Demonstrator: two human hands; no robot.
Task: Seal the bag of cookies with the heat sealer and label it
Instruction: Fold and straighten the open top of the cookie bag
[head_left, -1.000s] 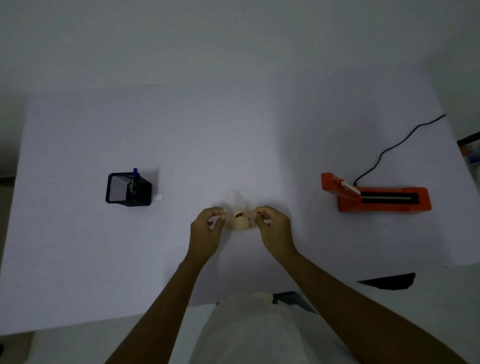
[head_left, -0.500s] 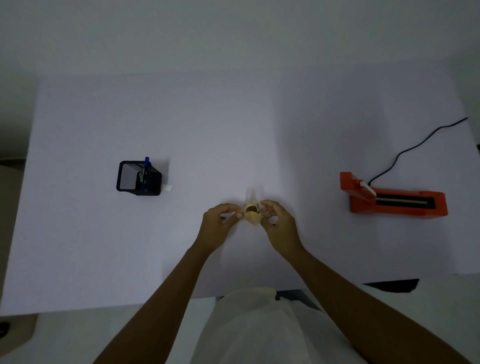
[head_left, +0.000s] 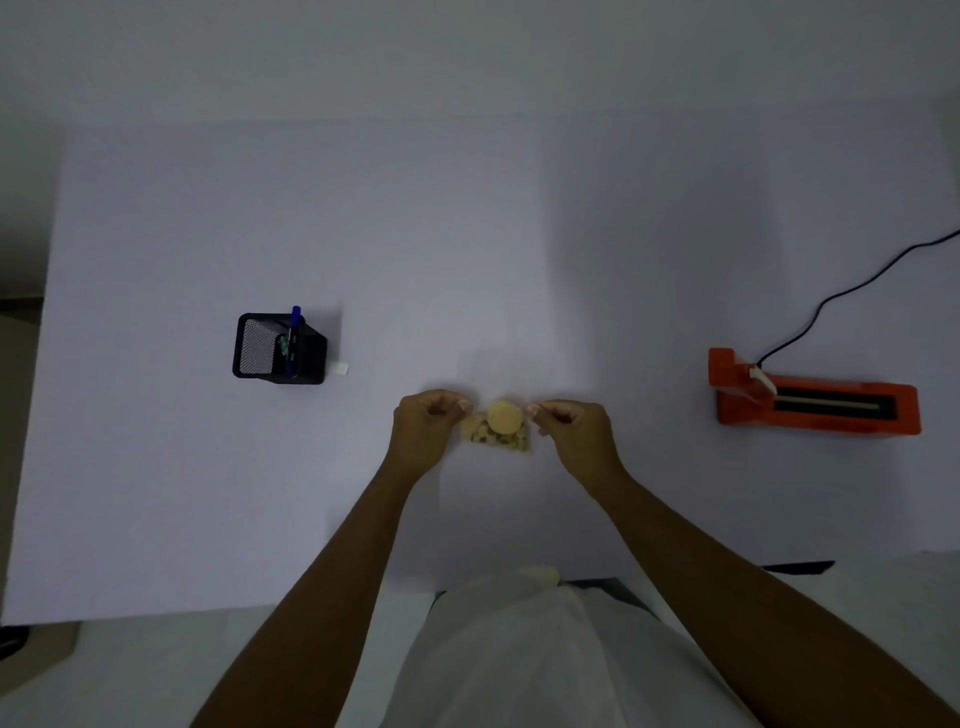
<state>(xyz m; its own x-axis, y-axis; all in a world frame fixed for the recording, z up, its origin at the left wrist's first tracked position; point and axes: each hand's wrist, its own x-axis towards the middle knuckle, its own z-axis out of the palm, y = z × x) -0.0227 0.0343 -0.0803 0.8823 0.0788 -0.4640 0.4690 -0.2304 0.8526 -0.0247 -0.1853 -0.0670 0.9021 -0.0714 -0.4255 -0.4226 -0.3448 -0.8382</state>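
Observation:
A clear bag of pale cookies (head_left: 500, 427) lies on the white table (head_left: 467, 249) in front of me, its transparent top reaching away from me. My left hand (head_left: 428, 428) pinches the bag's left edge and my right hand (head_left: 574, 428) pinches its right edge. The orange heat sealer (head_left: 813, 397) sits far right with its black cord (head_left: 852, 291) running off to the upper right. A small white label (head_left: 342, 368) lies beside the black mesh pen holder (head_left: 278, 348), which holds a blue pen (head_left: 295, 325).
The table's near edge (head_left: 208, 616) runs just in front of my body. A dark object (head_left: 800, 567) peeks out at the near right edge. My white clothing fills the bottom centre.
The bag has been laid flatter and spread wider between my hands, so more cookies show. My hands stay at its two sides, slightly further apart.

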